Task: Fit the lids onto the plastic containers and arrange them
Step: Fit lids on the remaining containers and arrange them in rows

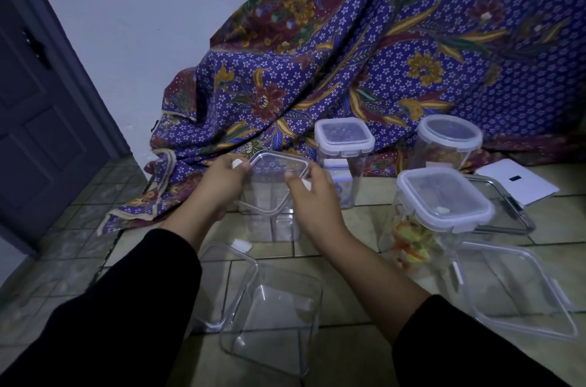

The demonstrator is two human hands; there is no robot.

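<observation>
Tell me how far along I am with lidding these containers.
Three look done: the square lidded container, round lidded container and container with colourful contents. In hand: left hand and right hand hold a clear lid on the tall container. Left: the front open container and right open container.

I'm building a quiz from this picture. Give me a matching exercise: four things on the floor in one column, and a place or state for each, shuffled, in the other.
Things
1. clear lid
2. round container
3. square container at right
4. front container

Places or states
A. lidded, colourful pieces inside
B. open, no lid on it, nearest the camera
C. gripped by the left hand and the right hand
D. lidded, at the back right by the patterned cloth

Pairs: 1-C, 2-D, 3-A, 4-B
</observation>
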